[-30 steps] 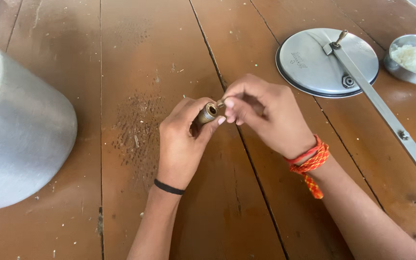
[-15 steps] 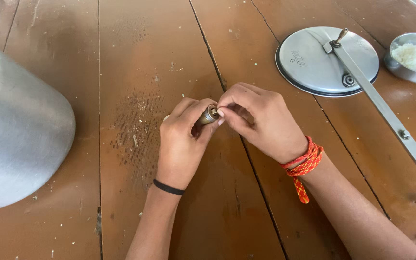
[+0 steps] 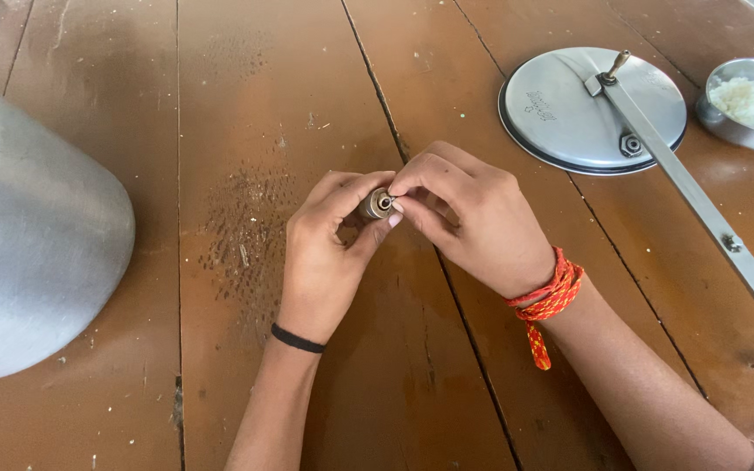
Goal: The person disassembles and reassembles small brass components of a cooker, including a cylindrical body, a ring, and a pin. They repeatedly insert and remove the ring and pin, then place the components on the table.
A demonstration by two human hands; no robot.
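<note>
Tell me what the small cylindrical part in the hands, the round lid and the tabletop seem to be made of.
Small cylindrical part, held by the left hand and touched by the right hand: probably metal, dull brownish-grey, with a bright ring at its end.
Round lid: brushed silvery metal, likely aluminium or steel, with soft reflections.
Tabletop: brown-finished wood planks with visible seams, scratches and worn spots.

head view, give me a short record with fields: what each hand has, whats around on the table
left hand: left hand pinches a small brass cylindrical part between thumb and fingers
right hand: right hand has its fingertips at the open end of the part
wrists: black band on left, red-orange thread on right
surface: brown wooden plank table
left edge: large metal pot on its side
upper right: round metal lid with long flat handle
far right: steel bowl of white rice
</note>
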